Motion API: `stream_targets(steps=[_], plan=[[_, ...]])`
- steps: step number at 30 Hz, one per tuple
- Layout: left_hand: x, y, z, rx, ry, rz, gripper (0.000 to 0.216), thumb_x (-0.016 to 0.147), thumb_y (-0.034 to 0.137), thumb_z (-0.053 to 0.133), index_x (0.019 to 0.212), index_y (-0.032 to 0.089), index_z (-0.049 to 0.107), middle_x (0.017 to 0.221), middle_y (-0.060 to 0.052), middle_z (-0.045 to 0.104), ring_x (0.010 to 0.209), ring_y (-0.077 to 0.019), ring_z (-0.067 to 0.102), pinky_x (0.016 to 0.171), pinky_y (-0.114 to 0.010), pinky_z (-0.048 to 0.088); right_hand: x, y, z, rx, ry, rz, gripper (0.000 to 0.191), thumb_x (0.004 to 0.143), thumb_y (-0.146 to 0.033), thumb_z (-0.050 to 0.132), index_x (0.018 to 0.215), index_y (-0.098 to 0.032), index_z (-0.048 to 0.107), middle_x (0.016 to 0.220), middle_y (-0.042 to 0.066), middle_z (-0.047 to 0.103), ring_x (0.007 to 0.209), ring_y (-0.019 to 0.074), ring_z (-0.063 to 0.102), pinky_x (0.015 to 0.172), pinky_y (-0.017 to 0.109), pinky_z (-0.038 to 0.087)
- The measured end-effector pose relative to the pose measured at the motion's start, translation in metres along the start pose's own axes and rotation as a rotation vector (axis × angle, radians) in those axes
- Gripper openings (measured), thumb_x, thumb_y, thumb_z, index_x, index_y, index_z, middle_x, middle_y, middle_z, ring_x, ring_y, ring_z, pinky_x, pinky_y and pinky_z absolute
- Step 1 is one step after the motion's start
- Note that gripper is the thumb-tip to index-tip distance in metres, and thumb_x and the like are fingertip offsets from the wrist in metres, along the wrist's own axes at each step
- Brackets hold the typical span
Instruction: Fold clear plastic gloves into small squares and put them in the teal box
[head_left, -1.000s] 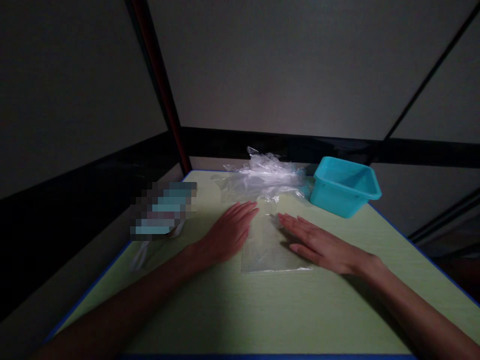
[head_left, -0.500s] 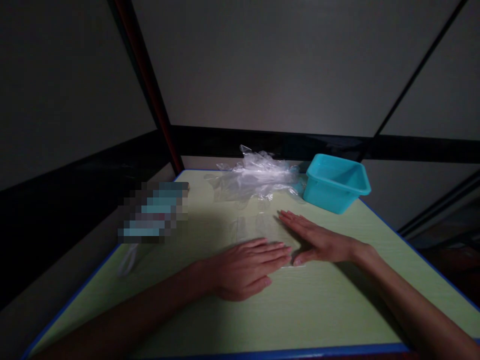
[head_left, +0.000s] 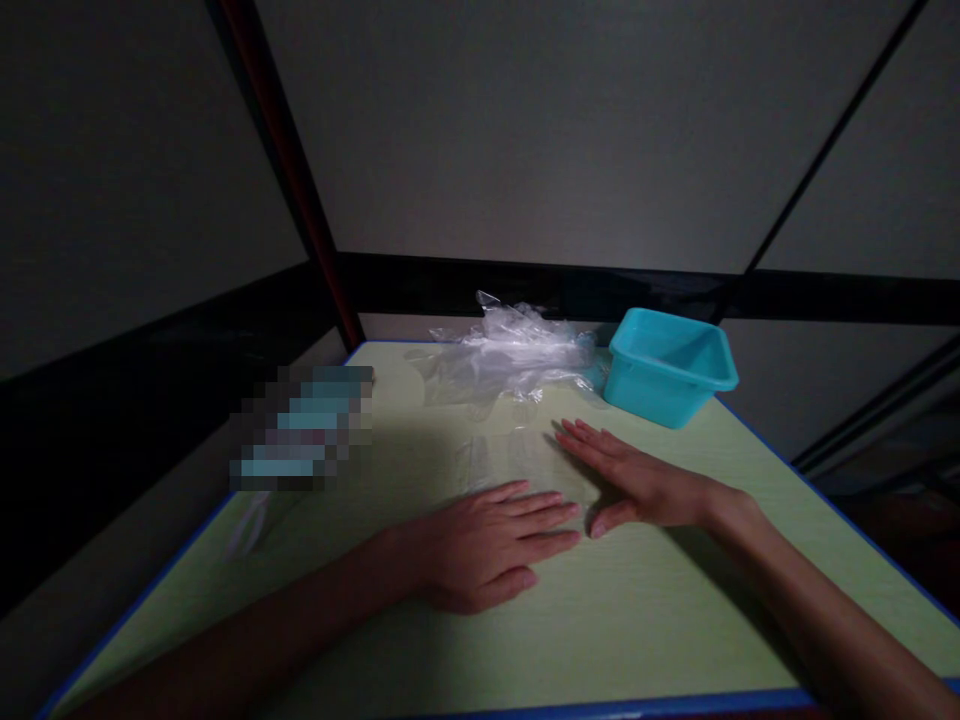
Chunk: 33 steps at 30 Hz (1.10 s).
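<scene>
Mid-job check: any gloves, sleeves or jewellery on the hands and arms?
No. The left hand and right hand are bare: no ring, watch or band shows in the dim light. Left forearm and right forearm are bare; no sleeve in view.

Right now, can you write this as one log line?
left hand: flat, open | right hand: flat on plastic | tub: behind, apart

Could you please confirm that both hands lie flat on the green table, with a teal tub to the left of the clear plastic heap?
Not quite: in the head view the teal tub stands to the right of the clear plastic heap, not the left. The left hand and right hand do lie flat on the green table.
</scene>
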<state>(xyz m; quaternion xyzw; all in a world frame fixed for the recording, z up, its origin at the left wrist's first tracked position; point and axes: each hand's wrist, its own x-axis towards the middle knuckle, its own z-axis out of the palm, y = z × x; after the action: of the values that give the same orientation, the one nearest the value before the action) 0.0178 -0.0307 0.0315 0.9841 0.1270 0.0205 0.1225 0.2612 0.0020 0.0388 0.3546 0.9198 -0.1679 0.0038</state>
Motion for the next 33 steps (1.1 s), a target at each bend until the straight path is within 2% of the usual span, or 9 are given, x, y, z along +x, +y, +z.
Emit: stream_targets(steps=[5,9,13,18,22,28,33], plan=[[-0.004,0.000,-0.001,-0.028,-0.002,-0.018,0.049,0.088,0.028,0.036,0.135,0.020,0.024,0.142,-0.004,0.016,0.131,-0.0197,0.011,0.106,-0.041,0.009,0.000,0.000,0.000,0.018,0.004,0.005,0.095,0.069,-0.061,0.052,0.138,-0.013,0.008,0.143,0.014,0.002,0.130,0.0261,-0.002,0.105,0.043,0.009],[-0.011,0.000,-0.010,-0.080,-0.051,-0.052,0.048,0.088,0.028,0.037,0.134,0.021,0.024,0.143,-0.006,0.013,0.131,-0.0212,0.010,0.106,-0.042,0.010,-0.001,0.001,0.001,0.039,0.022,-0.006,0.094,0.069,-0.061,0.052,0.138,-0.014,0.008,0.144,0.013,0.002,0.130,0.0269,-0.002,0.105,0.043,0.009],[-0.019,-0.003,-0.024,-0.162,-0.079,-0.076,0.045,0.087,0.029,0.044,0.130,0.023,0.035,0.142,-0.006,0.015,0.130,-0.0221,0.012,0.105,-0.039,0.014,-0.001,0.003,0.002,0.057,0.017,-0.001,0.096,0.068,-0.062,0.052,0.138,-0.013,0.010,0.143,0.015,0.002,0.130,0.0274,-0.001,0.105,0.043,0.010],[-0.028,-0.011,-0.031,-0.234,-0.065,-0.087,0.040,0.079,0.026,0.056,0.118,0.021,0.051,0.140,-0.008,0.023,0.128,-0.0230,0.020,0.103,-0.037,0.019,-0.001,0.007,0.004,0.079,0.029,-0.021,0.094,0.068,-0.061,0.053,0.138,-0.015,0.010,0.144,0.014,0.001,0.130,0.0275,0.000,0.105,0.044,0.011],[-0.035,-0.015,-0.035,-0.284,-0.073,-0.110,0.025,0.078,0.022,0.057,0.103,0.018,0.061,0.138,-0.008,0.028,0.127,-0.0218,0.026,0.101,-0.034,0.024,-0.001,0.006,0.004,0.087,0.008,0.014,0.095,0.068,-0.061,0.054,0.138,-0.013,0.011,0.144,0.014,0.002,0.130,0.0272,0.000,0.105,0.042,0.011],[-0.044,-0.020,-0.044,-0.279,-0.130,-0.192,0.016,0.077,0.019,0.058,0.091,0.015,0.066,0.137,-0.008,0.032,0.125,-0.0232,0.028,0.098,-0.033,0.029,-0.001,0.003,0.002,0.096,-0.007,0.043,0.097,0.067,-0.060,0.056,0.137,-0.010,0.012,0.143,0.015,0.003,0.130,0.0262,0.000,0.106,0.040,0.011],[-0.046,-0.022,-0.047,-0.272,-0.167,-0.175,0.012,0.076,0.018,0.058,0.083,0.018,0.068,0.137,-0.005,0.031,0.126,-0.0227,0.027,0.097,-0.034,0.030,-0.001,0.001,0.002,0.118,0.025,0.014,0.096,0.066,-0.057,0.059,0.138,-0.015,0.012,0.144,0.012,0.004,0.130,0.0258,0.003,0.106,0.041,0.013]])
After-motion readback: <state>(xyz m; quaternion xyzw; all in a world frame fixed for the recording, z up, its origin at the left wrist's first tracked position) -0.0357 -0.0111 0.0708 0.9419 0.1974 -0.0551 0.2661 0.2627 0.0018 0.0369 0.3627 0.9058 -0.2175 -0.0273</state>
